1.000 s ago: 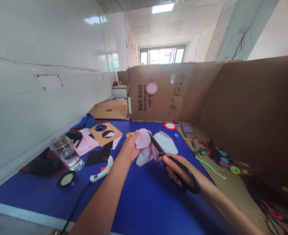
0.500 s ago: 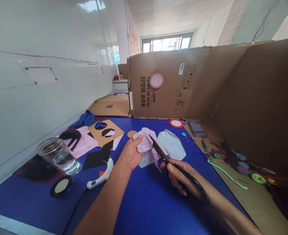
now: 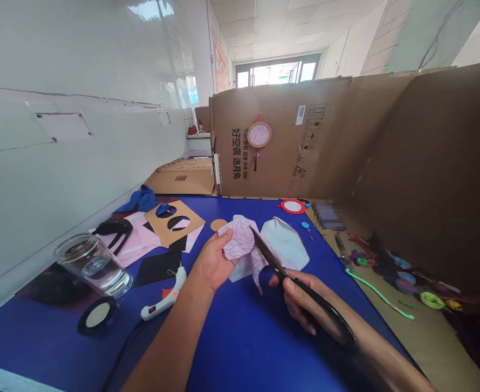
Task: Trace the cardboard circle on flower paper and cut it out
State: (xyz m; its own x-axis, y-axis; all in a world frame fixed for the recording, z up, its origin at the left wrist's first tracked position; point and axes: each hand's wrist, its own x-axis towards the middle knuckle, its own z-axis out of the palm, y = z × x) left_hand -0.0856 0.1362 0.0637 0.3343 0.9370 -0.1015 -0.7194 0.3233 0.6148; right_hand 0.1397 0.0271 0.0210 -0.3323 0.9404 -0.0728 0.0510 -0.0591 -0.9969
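Note:
Pinched in my left hand [image 3: 214,260] is a pink patterned fabric piece [image 3: 240,239] with dark wavy lines. My right hand [image 3: 305,299] grips black scissors [image 3: 269,255], whose blades meet the fabric's right edge; whether they are apart is hard to tell. A narrow strip of the same fabric [image 3: 257,272] hangs below the blades. White cloth [image 3: 285,245] lies behind and under the fabric on the blue table [image 3: 240,348].
At the left are a glass jar of water [image 3: 97,267], its lid [image 3: 98,316], a white glue gun [image 3: 166,299] and cardboard with round holes [image 3: 178,237]. Cords and clay-like bits line the right edge. A cardboard wall [image 3: 289,147] stands behind.
The fabric has turned a little in my left hand and shifted slightly left. The cut strip hangs lower. My right hand with the scissors has moved slightly right and down.

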